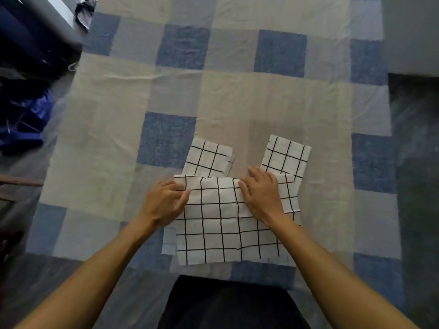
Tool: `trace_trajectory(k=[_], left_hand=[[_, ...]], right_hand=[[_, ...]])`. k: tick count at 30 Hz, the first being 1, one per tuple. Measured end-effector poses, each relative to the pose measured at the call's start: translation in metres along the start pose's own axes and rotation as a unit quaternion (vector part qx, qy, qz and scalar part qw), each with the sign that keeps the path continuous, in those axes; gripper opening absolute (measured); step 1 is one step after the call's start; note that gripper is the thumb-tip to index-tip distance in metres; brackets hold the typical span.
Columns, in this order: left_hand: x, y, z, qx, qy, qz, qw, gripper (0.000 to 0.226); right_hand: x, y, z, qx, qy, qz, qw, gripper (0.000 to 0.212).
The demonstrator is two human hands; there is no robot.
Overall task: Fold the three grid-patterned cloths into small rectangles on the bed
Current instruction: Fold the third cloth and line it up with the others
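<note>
Bedspread (237, 103) — cloth (221, 224) under right fingers (255, 173), in left fingers (184, 197).

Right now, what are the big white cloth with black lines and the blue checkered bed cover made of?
The big grid cloth looks like thin woven fabric, maybe cotton, matte: it puckers softly and lies flat. The bed cover looks like soft woven cloth too, matte, with fine creases and speckled blue squares. The exact fibre I cannot tell.
</note>
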State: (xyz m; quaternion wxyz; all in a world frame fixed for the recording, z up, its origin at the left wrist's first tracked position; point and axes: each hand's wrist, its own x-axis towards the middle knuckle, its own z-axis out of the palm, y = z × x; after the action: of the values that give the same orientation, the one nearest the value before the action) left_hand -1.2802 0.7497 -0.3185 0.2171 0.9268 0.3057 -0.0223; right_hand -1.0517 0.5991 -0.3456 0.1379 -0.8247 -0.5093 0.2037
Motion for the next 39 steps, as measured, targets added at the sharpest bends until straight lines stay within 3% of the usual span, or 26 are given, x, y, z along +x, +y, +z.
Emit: trace_trajectory(k=[3, 5, 7, 10, 14, 20, 24, 28, 39], left_hand=[[0.005, -0.004, 0.000, -0.059, 0.062, -0.101, 0.991, 0.068], [0.016, -0.006, 0.001, -0.051, 0.084, -0.121, 0.988, 0.046], [0.030, -0.006, 0.002, -0.026, 0.072, -0.100, 0.992, 0.029], [0.046, -0.005, 0.009, 0.014, 0.033, -0.037, 0.999, 0.032], [0.055, -0.001, 0.013, 0.031, 0.021, 0.018, 0.999, 0.017], [0.050, -0.008, 0.016, 0.015, 0.017, 0.056, 0.998, 0.015], [0.049, -0.007, 0.007, -0.010, 0.047, 0.094, 0.994, 0.027], [0.049, -0.006, -0.005, -0.011, 0.080, 0.119, 0.990, 0.023], [0.052, -0.013, -0.012, -0.039, 0.059, 0.038, 0.997, 0.030]], right_hand=[[0.003, 0.000, -0.002, -0.017, 0.063, 0.012, 0.998, 0.041], [0.009, -0.002, -0.003, -0.035, 0.069, 0.027, 0.997, 0.033], [0.014, -0.006, -0.003, -0.042, 0.059, 0.036, 0.997, 0.022], [0.018, -0.012, -0.001, -0.050, 0.035, 0.048, 0.997, 0.021], [0.016, -0.011, -0.001, -0.075, 0.019, 0.054, 0.996, 0.022], [0.012, -0.008, -0.002, -0.078, 0.014, 0.058, 0.995, 0.019], [0.013, -0.011, -0.004, -0.061, 0.017, 0.041, 0.997, 0.019], [0.017, -0.013, -0.005, -0.037, 0.006, 0.032, 0.999, 0.015], [0.029, -0.022, -0.019, -0.009, 0.091, 0.039, 0.995, 0.016]])
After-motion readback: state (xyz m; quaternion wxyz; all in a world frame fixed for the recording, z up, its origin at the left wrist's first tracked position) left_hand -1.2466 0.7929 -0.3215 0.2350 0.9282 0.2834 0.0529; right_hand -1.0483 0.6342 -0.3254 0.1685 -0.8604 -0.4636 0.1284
